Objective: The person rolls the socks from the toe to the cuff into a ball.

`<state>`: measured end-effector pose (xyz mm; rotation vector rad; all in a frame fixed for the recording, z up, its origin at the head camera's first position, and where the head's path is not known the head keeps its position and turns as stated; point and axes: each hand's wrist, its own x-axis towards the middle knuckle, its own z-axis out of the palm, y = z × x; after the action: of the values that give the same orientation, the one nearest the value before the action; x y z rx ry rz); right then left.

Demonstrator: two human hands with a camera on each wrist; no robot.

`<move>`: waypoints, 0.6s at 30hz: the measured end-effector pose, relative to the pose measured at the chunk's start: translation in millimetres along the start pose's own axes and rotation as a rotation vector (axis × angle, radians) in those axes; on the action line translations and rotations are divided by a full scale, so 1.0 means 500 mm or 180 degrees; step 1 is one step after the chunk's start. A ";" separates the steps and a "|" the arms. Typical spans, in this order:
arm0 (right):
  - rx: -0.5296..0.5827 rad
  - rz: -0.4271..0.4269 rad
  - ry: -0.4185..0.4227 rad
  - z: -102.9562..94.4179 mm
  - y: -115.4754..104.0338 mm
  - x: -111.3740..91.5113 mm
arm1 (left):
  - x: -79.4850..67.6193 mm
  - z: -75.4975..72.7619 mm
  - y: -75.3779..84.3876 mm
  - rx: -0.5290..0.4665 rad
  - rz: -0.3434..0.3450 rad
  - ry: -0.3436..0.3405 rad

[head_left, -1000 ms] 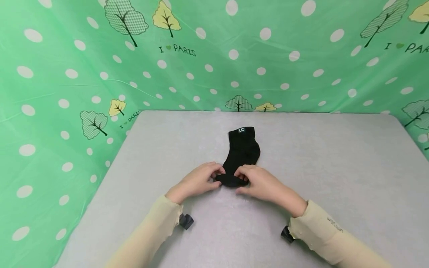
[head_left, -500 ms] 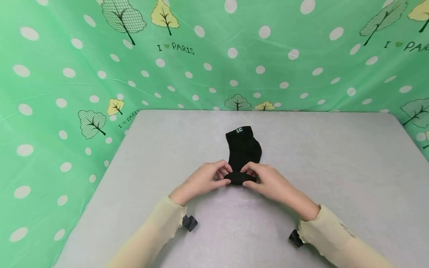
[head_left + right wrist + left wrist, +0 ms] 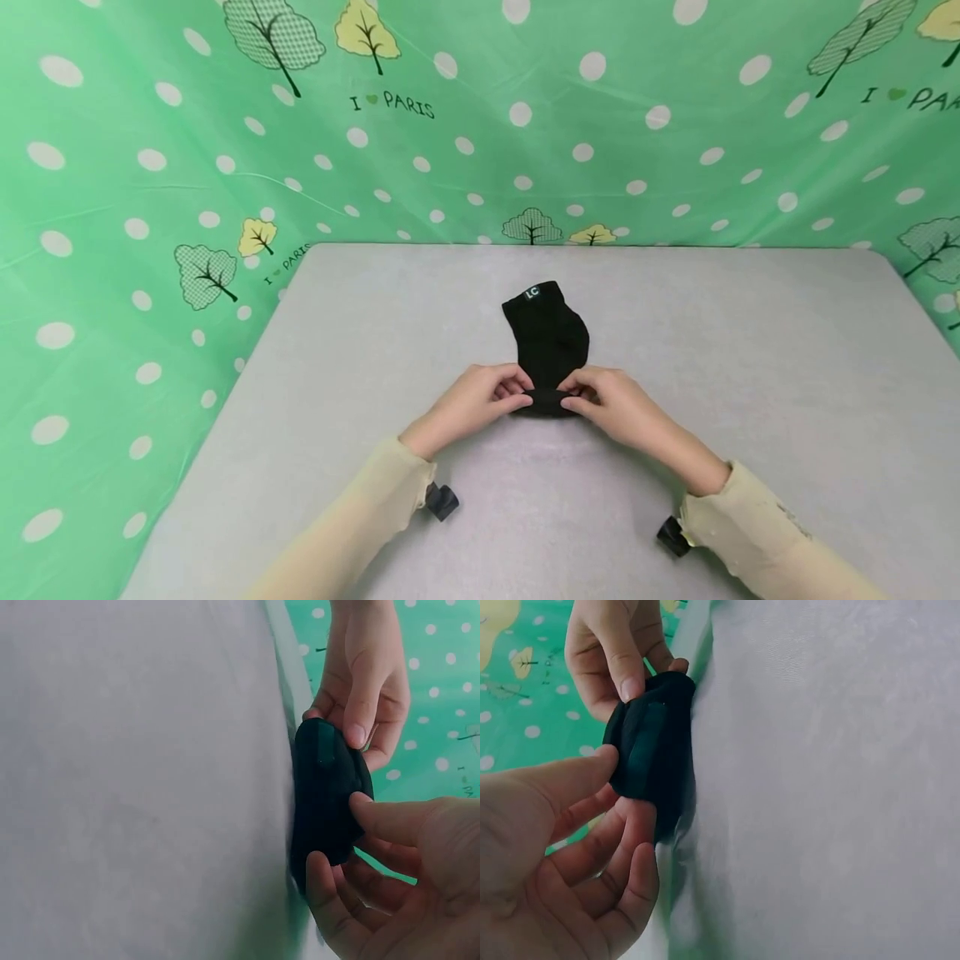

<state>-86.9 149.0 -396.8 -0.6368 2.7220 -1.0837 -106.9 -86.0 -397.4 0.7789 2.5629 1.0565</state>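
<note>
A black sock (image 3: 552, 337) with a small "LC" label at its cuff lies on the table, cuff toward the far side. Its near end is folded up into a thick roll (image 3: 547, 403). My left hand (image 3: 480, 402) pinches the left end of that roll between thumb and fingers. At the right end, my right hand (image 3: 618, 404) pinches it the same way. Both wrist views show the rolled sock (image 3: 656, 750) from its near side, thumbs on the near face. Some fingertips are hidden behind the fabric.
The grey table (image 3: 750, 350) spreads out around the sock. Behind it and at the left hangs a green dotted curtain (image 3: 450, 108) with tree prints. A small black device (image 3: 442, 502) sits at the left wrist, another black device (image 3: 672, 536) at the right.
Both hands have shifted a little to the right together with the rolled end. The sock's cuff has tilted leftward, and the grip at the roll has tightened with thumbs now on its near face.
</note>
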 end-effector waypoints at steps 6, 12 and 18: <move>-0.0028 0.0138 0.0019 0.004 0.001 0.005 | 0.006 0.011 -0.004 0.0125 -0.0105 0.0081; -0.0097 0.0198 0.0188 0.011 0.003 0.008 | 0.009 0.016 -0.001 0.0341 -0.0093 0.0254; -0.0386 0.0067 0.0346 0.019 0.003 0.007 | 0.011 0.017 0.007 0.0651 0.0199 0.0145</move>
<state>-87.8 142.5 -404.9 -0.5804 2.8987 -0.9820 -106.5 -76.0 -401.0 0.8994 2.7330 0.8469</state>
